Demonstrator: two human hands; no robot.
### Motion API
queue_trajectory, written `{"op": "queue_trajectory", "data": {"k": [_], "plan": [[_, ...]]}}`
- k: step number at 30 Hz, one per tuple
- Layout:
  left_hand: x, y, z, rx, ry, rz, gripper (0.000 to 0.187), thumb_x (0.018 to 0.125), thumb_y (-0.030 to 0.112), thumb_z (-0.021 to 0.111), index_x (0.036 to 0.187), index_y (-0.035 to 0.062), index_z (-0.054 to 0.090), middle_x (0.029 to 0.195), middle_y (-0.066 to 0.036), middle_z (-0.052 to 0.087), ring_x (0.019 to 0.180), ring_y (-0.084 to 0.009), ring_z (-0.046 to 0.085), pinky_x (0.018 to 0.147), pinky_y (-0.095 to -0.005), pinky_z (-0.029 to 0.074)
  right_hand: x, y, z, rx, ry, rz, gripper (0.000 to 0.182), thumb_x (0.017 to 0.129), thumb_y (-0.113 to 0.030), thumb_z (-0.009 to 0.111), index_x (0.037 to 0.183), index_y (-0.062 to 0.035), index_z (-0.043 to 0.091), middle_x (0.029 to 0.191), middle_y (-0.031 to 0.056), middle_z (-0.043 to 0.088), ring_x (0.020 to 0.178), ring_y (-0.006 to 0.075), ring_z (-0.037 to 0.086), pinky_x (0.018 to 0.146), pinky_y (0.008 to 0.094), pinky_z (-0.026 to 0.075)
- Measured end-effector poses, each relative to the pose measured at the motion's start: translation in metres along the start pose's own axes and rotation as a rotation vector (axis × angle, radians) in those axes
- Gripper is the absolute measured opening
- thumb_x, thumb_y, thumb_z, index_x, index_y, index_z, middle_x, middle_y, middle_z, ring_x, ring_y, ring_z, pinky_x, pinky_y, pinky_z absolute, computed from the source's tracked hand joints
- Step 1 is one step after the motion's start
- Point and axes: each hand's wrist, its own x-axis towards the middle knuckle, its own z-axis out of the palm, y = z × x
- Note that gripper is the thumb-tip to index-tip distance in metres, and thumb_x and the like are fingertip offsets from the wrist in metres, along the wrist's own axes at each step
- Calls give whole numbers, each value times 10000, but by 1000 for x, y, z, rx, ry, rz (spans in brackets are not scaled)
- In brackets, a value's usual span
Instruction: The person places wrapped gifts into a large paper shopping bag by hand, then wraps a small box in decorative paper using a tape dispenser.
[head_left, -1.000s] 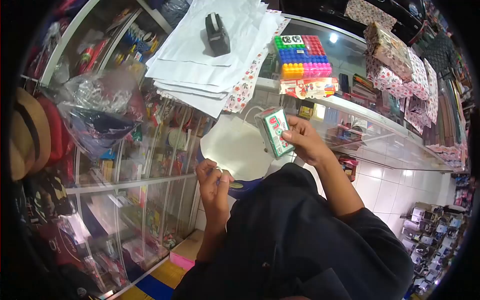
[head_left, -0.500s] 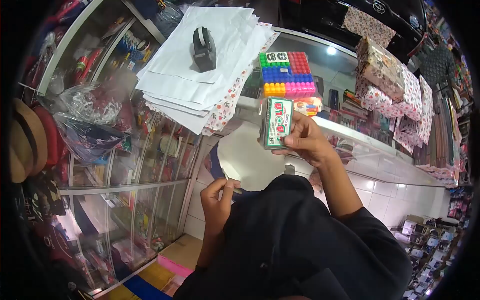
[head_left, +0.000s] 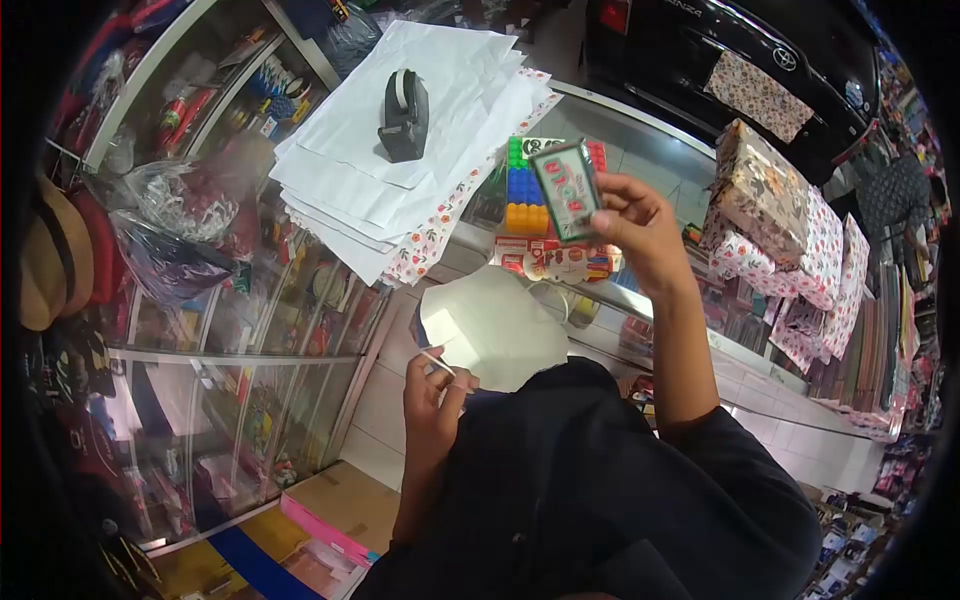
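My right hand (head_left: pixel 645 232) grips a small green-and-white box (head_left: pixel 568 190) marked BOLA by its right edge, thumb in front. The box is held up tilted, hiding part of a pack of coloured toy blocks (head_left: pixel 528 218) on the glass counter. Below the blocks lies a red-and-white printed package (head_left: pixel 545 260). My left hand (head_left: pixel 437 392) is closed on a thin white strip, seemingly a handle, at the near left rim of a paper bag (head_left: pixel 500 335). The bag gapes open in front of my body, its pale inside showing.
White paper sheets (head_left: pixel 345 150) with a black tape dispenser (head_left: pixel 404 125) on them cover the counter's left part. Flower-wrapped parcels (head_left: pixel 765 195) stand at the right. Glass display shelves (head_left: pixel 240 358) line the left side. A black car (head_left: pixel 740 40) is beyond the counter.
My right hand has lifted the box away from the bag, up in front of the toy blocks, and tilted it. My left hand stays at the bag's rim. The view has shifted slightly.
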Motion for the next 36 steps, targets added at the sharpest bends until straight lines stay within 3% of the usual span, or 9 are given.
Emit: {"op": "queue_trajectory", "data": {"k": [3, 7, 9, 11, 12, 16, 23, 29, 36], "plan": [[3, -15, 0, -88, -51, -42, 414, 1006, 27, 549, 1319, -4, 281, 904, -189, 686, 856, -197, 659, 834, -327, 514, 11, -11, -3, -100, 101, -69, 475, 863, -44, 807, 1299, 31, 634, 1091, 107, 730, 944, 148, 701, 787, 285, 570], [0, -11, 7, -77, -75, -43, 390, 1008, 7, 530, 1293, 2, 263, 884, -195, 666, 853, -204, 650, 845, -350, 515, 27, -13, -19, -273, 231, -99, 470, 890, -131, 813, 1291, 51, 647, 1073, 95, 732, 906, 113, 676, 804, 269, 538], [0, -14, 8, -78, -92, 35, 419, 1002, -5, 536, 1313, -4, 255, 864, -169, 646, 830, -196, 637, 833, -345, 511, 33, -11, -29, -240, 215, -84, 459, 916, -167, 790, 1286, 59, 641, 1040, 85, 730, 879, 120, 675, 799, 295, 565], [-1, -10, 16, -101, -71, 31, 436, 998, -9, 537, 1328, -7, 253, 854, -160, 637, 826, -193, 631, 833, -336, 507, 34, -9, -37, 96, 22, -10, 452, 936, -176, 764, 1299, 57, 625, 1033, 81, 723, 888, 142, 689, 810, 344, 606], [-1, -8, 20, -123, -50, 27, 453, 994, -14, 539, 1343, -11, 251, 845, -152, 628, 822, -189, 626, 833, -327, 504, 31, -12, -35, 191, -36, 8, 410, 944, -162, 745, 1276, 43, 621, 1033, 85, 714, 905, 165, 704, 836, 400, 633], [0, -6, 24, -90, -78, 16, 476, 987, -15, 545, 1368, -19, 261, 844, -139, 632, 833, -184, 630, 836, -313, 496, 16, 3, -8, 451, -38, 20, 385, 873, -107, 818, 1185, 20, 632, 1046, 101, 719, 925, 196, 715, 937, 421, 604], [0, -4, 25, 33, -164, 59, 456, 976, -7, 565, 1356, -32, 313, 839, -114, 641, 832, -163, 638, 845, -292, 488, -2, 3, 23, 182, 1, -87, 491, 759, -6, 891, 1175, 37, 635, 1084, 139, 737, 1009, 211, 724, 937, 371, 580], [1, -1, 23, 107, -207, 65, 449, 973, -11, 564, 1351, -52, 325, 824, -97, 631, 826, -161, 635, 864, -287, 486, -17, -1, 38, 180, -6, -75, 683, 751, 61, 873, 1335, 20, 522, 1121, 149, 731, 1011, 235, 727, 840, 369, 621], [9, 1, 17, 112, -256, 70, 450, 972, -20, 562, 1358, -56, 332, 809, -82, 615, 836, -157, 625, 869, -282, 481, -35, -3, 46, 359, -59, -36, 464, 932, -46, 696, 1346, 53, 509, 1155, 187, 705, 1030, 272, 725, 925, 459, 621]]}}
